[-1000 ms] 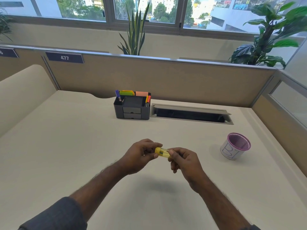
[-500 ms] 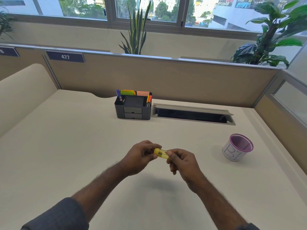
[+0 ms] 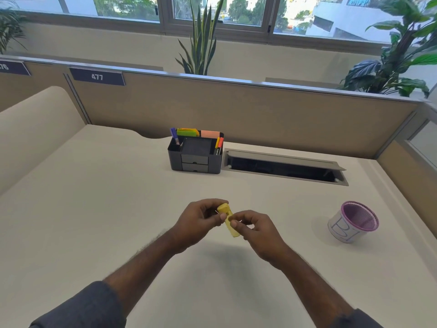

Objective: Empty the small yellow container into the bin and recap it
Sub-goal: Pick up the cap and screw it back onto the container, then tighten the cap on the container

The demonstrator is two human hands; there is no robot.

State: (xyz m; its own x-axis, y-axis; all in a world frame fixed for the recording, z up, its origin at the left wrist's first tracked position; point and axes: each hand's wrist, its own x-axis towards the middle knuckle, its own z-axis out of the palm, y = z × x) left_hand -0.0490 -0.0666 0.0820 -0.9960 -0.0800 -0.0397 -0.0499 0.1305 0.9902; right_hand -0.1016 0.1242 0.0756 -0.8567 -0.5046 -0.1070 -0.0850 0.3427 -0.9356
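The small yellow container [image 3: 229,220] is held above the middle of the desk, tilted with its darker yellow end up and away from me. My left hand [image 3: 201,221] pinches that upper end between thumb and fingers. My right hand [image 3: 255,229] grips the paler lower part from the right. Whether the cap is on or partly off cannot be told. The bin [image 3: 354,222], a small purple mesh cup wrapped in white paper with blue lettering, stands on the desk well to the right of my hands.
A black desk organiser [image 3: 195,152] with pens and sticky notes stands at the back of the desk. Right of it is an open cable slot [image 3: 283,168]. Beige partition panels [image 3: 236,110] close off the back and right.
The container has turned from lying sideways between my hands to a steeper tilt, far end up. Both hands have shifted their grip on it and stayed above the same spot.
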